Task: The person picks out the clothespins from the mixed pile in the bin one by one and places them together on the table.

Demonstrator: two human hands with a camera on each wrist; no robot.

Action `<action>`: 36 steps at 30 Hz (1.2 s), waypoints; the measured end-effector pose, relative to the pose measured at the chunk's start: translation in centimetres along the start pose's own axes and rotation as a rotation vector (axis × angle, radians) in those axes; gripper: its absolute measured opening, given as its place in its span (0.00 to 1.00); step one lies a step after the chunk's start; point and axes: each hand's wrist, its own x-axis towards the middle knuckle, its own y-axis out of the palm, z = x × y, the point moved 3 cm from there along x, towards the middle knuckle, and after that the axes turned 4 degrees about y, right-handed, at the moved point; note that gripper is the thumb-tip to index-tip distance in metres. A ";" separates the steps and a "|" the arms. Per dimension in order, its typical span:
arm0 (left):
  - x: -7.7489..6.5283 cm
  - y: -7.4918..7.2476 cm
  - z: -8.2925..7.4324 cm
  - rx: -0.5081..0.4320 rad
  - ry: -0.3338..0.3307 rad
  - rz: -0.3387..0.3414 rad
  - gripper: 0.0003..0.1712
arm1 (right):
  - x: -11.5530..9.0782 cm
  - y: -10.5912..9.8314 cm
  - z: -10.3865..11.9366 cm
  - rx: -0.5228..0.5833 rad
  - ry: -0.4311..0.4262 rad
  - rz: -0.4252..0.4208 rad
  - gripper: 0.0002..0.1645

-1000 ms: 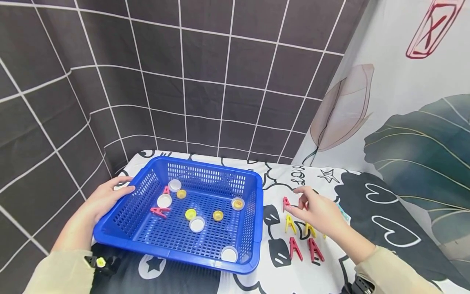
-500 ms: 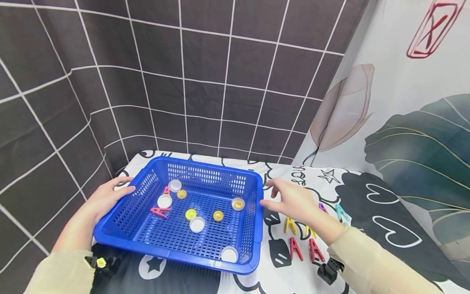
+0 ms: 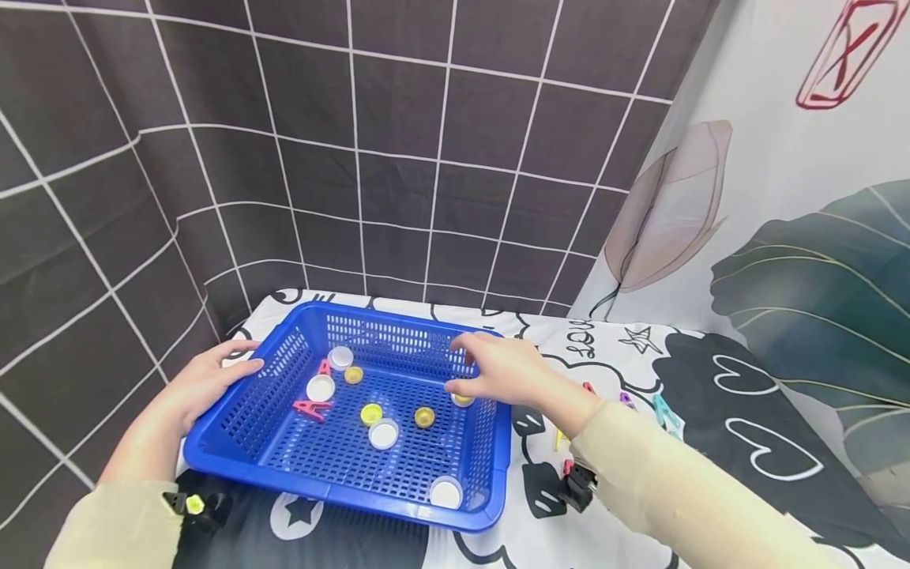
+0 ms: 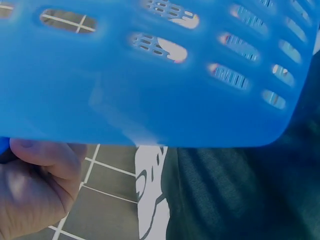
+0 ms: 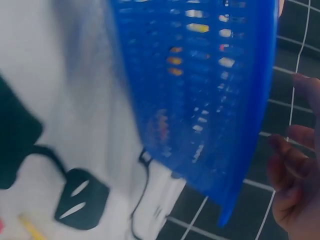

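My left hand [image 3: 206,387] grips the left rim of a blue perforated plastic basket [image 3: 341,503]. In the left wrist view the thumb lies at the edge of the basket wall [image 4: 125,105]. Inside sit white caps [image 3: 384,434], small yellow caps [image 3: 371,414] and pink-red clothespins [image 3: 310,409]. My right hand [image 3: 508,369] hovers over the basket's right side, thumb and fingers apart, with nothing seen between them. It partly covers a cap [image 3: 462,401] there. In the right wrist view the loosely bent fingers of the right hand [image 5: 300,185] stand apart from the rim.
Right of the basket, on the patterned cloth [image 3: 498,545], lie a teal clothespin [image 3: 664,412], a purple clothespin [image 3: 627,400] and a yellow clothespin [image 3: 558,439]. My right sleeve [image 3: 661,482] hides part of that area. A dark gridded curtain [image 3: 398,190] hangs behind.
My right hand has moved left from above the clothespins, across the basket's right rim, to over its inside. The left hand stays on the rim, and the basket has hardly moved.
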 end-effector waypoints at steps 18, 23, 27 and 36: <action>0.3 0.0 -0.2 -0.030 0.025 0.025 0.38 | 6.2 0.2 7.9 0.010 -0.071 0.214 0.38; -0.2 -0.5 0.2 -0.035 -0.005 0.024 0.39 | 7.6 1.4 9.4 0.019 -0.081 0.181 0.36; -0.4 -0.7 0.2 -0.028 -0.008 0.026 0.39 | 8.3 2.7 10.3 0.003 -0.099 0.168 0.35; 0.0 -0.1 -0.1 -0.009 -0.002 0.017 0.40 | 9.3 5.9 11.5 0.017 -0.113 0.175 0.33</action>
